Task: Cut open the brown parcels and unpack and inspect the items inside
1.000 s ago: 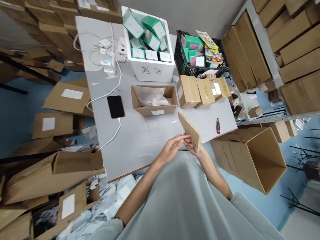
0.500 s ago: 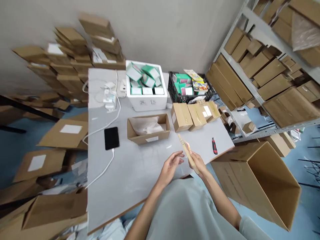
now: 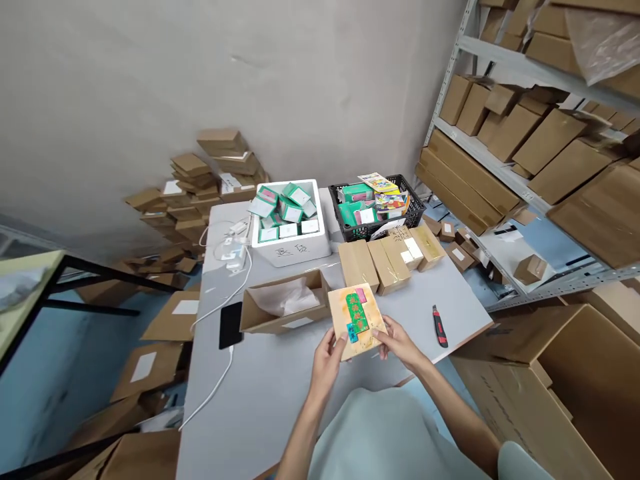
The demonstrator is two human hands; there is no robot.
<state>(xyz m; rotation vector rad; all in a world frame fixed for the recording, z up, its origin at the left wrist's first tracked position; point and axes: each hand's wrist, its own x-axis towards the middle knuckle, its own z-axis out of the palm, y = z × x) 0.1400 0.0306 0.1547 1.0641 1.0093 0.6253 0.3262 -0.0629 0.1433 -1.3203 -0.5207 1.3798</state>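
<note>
Between my two hands is a book with an orange-tan cover and green, pink and blue title blocks, its cover facing me. My left hand grips its lower left edge, thumb on the cover. My right hand pinches the lower right edge, also thumb on top. Just beyond the book stands an open cardboard box with white wrapping inside. Several closed cardboard boxes stand behind the book on the right. A red and black box cutter lies on the table right of my right hand.
A white foam box of green-and-white packs and a black crate of packs and booklets stand at the table's back. A phone on a white cable lies left. A large open carton and loaded shelves border the right.
The book was edge-on in my right hand; now its cover faces me. My left hand, free before, has taken hold of it. The view has tilted up.
</note>
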